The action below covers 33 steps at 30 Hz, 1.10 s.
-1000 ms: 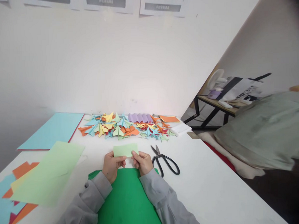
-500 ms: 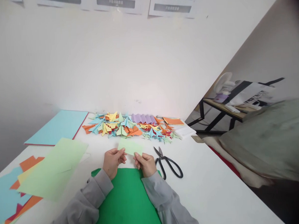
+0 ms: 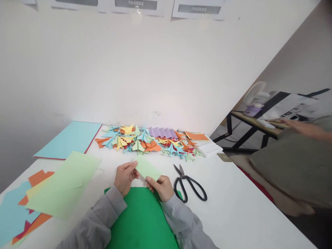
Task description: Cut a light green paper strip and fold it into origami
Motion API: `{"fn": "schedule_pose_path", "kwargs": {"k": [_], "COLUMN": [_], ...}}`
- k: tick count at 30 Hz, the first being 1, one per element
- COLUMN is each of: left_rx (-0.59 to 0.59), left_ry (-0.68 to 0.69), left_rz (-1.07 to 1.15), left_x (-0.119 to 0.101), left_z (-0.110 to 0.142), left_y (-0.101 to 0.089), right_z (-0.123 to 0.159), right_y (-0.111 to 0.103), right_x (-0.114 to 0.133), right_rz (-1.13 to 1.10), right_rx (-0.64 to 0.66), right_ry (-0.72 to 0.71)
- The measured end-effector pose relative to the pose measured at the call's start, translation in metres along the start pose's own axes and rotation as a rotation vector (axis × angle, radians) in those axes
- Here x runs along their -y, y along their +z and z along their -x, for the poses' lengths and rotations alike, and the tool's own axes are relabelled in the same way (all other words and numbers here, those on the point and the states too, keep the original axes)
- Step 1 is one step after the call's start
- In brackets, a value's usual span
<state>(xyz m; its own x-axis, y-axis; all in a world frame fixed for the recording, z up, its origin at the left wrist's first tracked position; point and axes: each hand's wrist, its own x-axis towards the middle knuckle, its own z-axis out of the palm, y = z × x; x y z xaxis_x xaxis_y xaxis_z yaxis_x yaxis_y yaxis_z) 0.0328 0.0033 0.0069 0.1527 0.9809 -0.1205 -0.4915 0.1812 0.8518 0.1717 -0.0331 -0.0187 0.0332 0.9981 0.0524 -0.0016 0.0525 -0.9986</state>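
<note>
LEFT HAND: the left hand (image 3: 124, 178) has its fingers closed on the upper left corner of a small light green paper (image 3: 147, 168).
RIGHT HAND: the right hand (image 3: 162, 187) pinches the same paper's lower edge, thumb on top, fingers closed.
SMALL PAPER: tilted between both hands, above the white worktop (image 3: 228, 202).
SCISSORS: black-handled scissors (image 3: 188, 182) lie just beside the right hand, blades slightly apart.
BEHIND: a pile of folded paper shapes (image 3: 139, 140), mostly planes as far as the view shows.
LEFT SIDE: a large light green sheet (image 3: 64, 182) overlaps coloured scraps (image 3: 13, 209).
</note>
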Motion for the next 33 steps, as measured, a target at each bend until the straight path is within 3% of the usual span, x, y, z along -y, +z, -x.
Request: {"fn": "schedule_pose_path", "kwargs": {"k": [8,12,28,33], "left_rx": [0.015,-0.042,-0.038,-0.012], "left_ry": [0.041,0.065,0.012,-0.002], "left_rz": [-0.107,-0.132,-0.149,-0.274], "left_x": [0.001,0.003,0.004,0.009], "left_z": [0.001,-0.001,0.001,0.003], "left_y": [0.001,-0.001,-0.001,-0.001], "right_z": [-0.005,-0.002,0.001,0.002], "right_y": [-0.006,-0.002,0.005,0.006], "right_x": [0.004,0.007,0.0,0.002], "right_rz": [-0.022,0.003,0.015,-0.021], "right_rx": [-0.106,-0.054,0.121,0.092], "right_ry": [0.029,0.013,0.017,0.008]}}
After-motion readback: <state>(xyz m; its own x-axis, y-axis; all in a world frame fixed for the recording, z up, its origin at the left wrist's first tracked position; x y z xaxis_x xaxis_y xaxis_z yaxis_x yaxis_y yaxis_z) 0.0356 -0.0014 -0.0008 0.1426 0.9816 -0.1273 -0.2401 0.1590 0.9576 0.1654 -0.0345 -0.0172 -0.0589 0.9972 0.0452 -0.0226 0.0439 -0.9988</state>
